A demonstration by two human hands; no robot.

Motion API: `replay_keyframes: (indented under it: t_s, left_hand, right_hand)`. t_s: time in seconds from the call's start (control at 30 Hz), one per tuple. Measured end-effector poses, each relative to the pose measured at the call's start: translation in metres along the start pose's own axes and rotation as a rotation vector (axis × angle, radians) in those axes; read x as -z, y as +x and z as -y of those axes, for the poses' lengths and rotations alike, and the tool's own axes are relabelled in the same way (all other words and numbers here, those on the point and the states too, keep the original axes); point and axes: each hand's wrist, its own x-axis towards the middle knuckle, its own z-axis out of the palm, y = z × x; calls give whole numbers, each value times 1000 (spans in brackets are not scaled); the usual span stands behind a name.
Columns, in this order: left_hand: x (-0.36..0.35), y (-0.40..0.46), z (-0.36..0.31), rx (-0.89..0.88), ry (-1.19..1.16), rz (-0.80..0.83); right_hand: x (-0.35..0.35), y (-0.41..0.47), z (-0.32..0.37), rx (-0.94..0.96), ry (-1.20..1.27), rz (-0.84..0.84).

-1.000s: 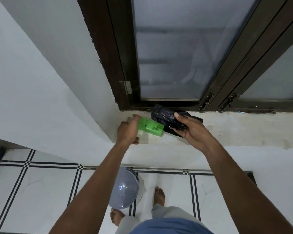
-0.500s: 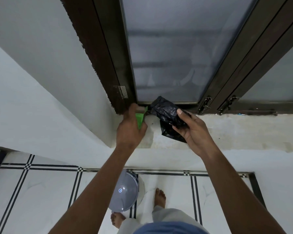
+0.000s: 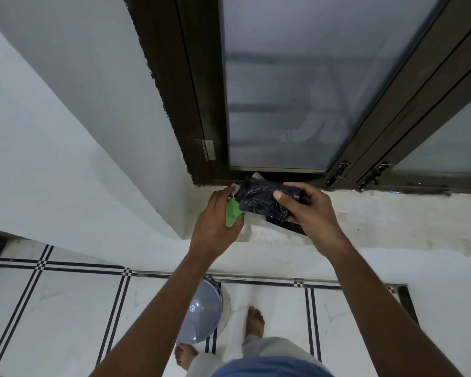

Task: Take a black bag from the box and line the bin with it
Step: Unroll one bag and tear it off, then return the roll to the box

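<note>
Person stands at a window ledge (image 3: 365, 213), both arms reaching up and forward. Left hand (image 3: 218, 213) has its fingers wrapped round the green box (image 3: 233, 213), gripping it at the ledge corner; most of the box is hidden behind the hand, only a green strip shows. Probably held steady so the bags can be drawn out of it.

Right hand (image 3: 307, 210) grips a crumpled wad of black bag (image 3: 259, 200), thumb on top pressing into the plastic, other fingers curled underneath. The bag material sits between the two hands, touching the box end, just above the ledge and right below the dark window frame (image 3: 196, 104). Can't tell if it's a single bag or a roll with several; a flat dark piece hangs below the right hand. A scrap of white, maybe a box flap or paper, pokes out behind the bag, unclear.

Bin (image 3: 201, 314) is on the tiled floor (image 3: 52, 308) beside the person's bare feet, grey domed lid on, well apart from the hands. No liner visible on it.

Judgement: bag is being pulled free of the box; lining not started. Next would be separating one bag, putting the box down, opening the bin lid.
</note>
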Motion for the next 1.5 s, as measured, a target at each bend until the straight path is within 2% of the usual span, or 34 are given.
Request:
replay_keyframes:
  t_s: [0.17, 0.33, 0.47, 0.7, 0.83, 0.9, 1.03, 1.13, 1.27, 1.37, 1.5]
  left_hand:
    - [1, -1, 0, 14, -39, -18]
    - [2, 4, 3, -20, -51, 19]
    - [1, 6, 5, -52, -70, 25]
    - [4, 1, 15, -45, -104, -4]
    - [1, -5, 13, -120, -97, 50]
    - [-2, -8, 13, -127, -88, 36]
    - [1, -4, 19, -78, -113, -4]
    - [2, -3, 18, -59, -103, 14]
    - [3, -2, 21, -15, -124, -38]
    - [8, -2, 25, 40, -183, -80]
    - [10, -2, 35, 85, -226, -146]
  right_hand:
    - [8, 1, 1, 52, -157, -23]
    - [10, 4, 13, 316, -664, 49]
    - [3, 8, 39, 538, -1007, 231]
    - [-14, 21, 72, 562, -1188, 435]
    - [-26, 22, 67, 572, -1321, 525]
    - [-30, 24, 61, 574, -1309, 542]
    - [-37, 27, 51, 488, -1172, 423]
    - [-57, 28, 41, 469, -1222, 441]
    - [-83, 31, 39, 414, -1298, 462]
    - [-76, 26, 48, 387, -1177, 409]
    - [-65, 16, 41, 476, -976, 263]
